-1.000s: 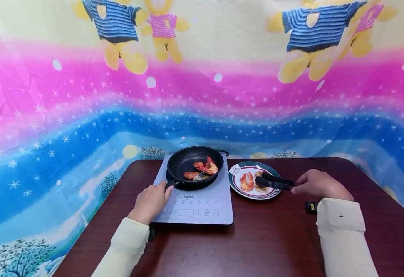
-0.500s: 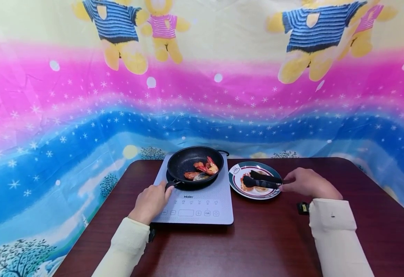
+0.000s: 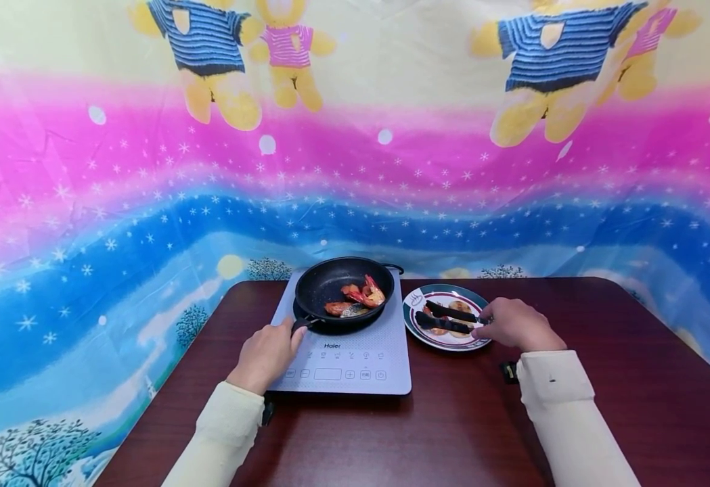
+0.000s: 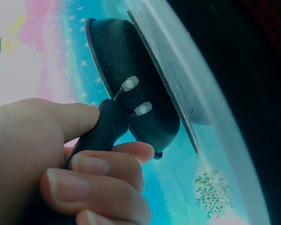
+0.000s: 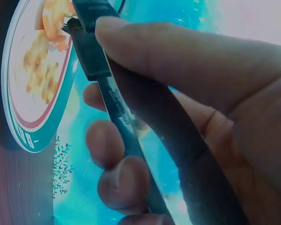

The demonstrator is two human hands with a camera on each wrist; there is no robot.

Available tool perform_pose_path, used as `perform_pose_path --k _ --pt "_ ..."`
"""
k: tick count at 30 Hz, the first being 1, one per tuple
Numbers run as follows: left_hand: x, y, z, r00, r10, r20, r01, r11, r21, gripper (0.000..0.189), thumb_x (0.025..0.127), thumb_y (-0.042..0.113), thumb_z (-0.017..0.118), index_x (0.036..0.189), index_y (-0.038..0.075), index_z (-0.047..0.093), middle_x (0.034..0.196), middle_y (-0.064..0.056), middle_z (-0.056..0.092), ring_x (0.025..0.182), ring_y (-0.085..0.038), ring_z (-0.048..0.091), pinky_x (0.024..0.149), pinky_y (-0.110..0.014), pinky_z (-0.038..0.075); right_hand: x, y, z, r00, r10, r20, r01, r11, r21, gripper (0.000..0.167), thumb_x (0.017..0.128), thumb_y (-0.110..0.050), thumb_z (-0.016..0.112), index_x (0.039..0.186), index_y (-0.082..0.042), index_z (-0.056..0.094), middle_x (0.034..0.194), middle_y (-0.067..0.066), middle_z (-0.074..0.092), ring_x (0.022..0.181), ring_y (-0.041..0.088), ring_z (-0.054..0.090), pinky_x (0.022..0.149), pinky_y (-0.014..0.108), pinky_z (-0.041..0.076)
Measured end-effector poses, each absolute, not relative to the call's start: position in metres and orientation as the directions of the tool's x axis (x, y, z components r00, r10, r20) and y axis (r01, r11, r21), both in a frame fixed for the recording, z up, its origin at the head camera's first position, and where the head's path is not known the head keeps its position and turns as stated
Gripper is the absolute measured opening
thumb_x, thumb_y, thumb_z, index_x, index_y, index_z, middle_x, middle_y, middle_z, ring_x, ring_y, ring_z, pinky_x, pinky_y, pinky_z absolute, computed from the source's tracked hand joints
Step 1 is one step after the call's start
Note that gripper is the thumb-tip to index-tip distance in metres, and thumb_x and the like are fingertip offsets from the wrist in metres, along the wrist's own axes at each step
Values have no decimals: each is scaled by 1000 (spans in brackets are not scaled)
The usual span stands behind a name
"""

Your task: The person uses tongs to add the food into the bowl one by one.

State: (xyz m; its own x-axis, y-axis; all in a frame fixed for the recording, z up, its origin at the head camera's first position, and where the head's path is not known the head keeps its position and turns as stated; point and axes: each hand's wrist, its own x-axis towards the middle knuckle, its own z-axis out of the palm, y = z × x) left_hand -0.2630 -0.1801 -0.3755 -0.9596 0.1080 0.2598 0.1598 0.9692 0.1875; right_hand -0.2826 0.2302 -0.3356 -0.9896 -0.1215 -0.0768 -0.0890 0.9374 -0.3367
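Note:
My left hand [image 3: 262, 360] grips the handle [image 4: 100, 129] of a black frying pan [image 3: 321, 281], thumb on one side and fingers curled round the other. Several reddish cooked shrimp pieces [image 3: 371, 292] lie in the pan, toward its right and near side. In my right hand [image 3: 522, 325] is a pair of black-tipped tongs [image 3: 442, 323], held between thumb and fingers with the arms a little apart. They reach across the plate [image 3: 417, 335], over an orange shrimp [image 5: 54, 21] and a browned, pale slice [image 5: 35, 61]. Whether the tips touch the shrimp I cannot tell.
The pan stands on a white induction cooker [image 3: 355, 382], its control panel facing me. The plate with a green rim sits close to the cooker's right side on a dark wooden table [image 3: 452, 433]. A patterned cloth [image 3: 355, 162] hangs right behind the table.
My right hand has moved left, carrying the tongs from the slice across to the shrimp on the plate. The tong arms now stand farther apart. My left hand has stayed on the pan handle.

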Motion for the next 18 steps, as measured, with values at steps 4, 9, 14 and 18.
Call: perform_pose_path --k 4,9,14,18 --pt "-263 -180 -375 -961 109 254 160 969 187 30 99 35 54 95 6 57 63 -8 52 54 -22 52 51 -41 42 -284 228 -336 -993 -108 -52 -87 947 -308 50 81 -34 77 116 -1 68 118 26 61 100 39 59 72 54 47" --pt "-263 -180 -375 -961 109 253 160 968 193 29 99 34 53 94 6 57 62 -8 51 54 -21 52 51 -41 42 -284 225 -335 -995 -95 -34 -81 954 -288 46 80 -33 77 116 -4 70 116 24 63 96 36 60 69 53 47" --pt "-263 -180 -375 -963 104 249 157 967 202 29 99 35 53 93 7 56 62 -7 50 54 -21 51 51 -41 41 -282 224 -333 -995 -92 -34 -78 953 -292 44 82 -33 76 115 -5 70 115 23 64 95 35 60 69 52 48" --pt "-262 -180 -374 -963 101 250 154 967 204 30 99 35 54 94 6 57 62 -7 50 53 -21 51 51 -41 42 -280 225 -330 -995 -97 -22 -86 950 -301 42 84 -33 73 116 -5 70 113 21 64 94 33 60 67 50 48"
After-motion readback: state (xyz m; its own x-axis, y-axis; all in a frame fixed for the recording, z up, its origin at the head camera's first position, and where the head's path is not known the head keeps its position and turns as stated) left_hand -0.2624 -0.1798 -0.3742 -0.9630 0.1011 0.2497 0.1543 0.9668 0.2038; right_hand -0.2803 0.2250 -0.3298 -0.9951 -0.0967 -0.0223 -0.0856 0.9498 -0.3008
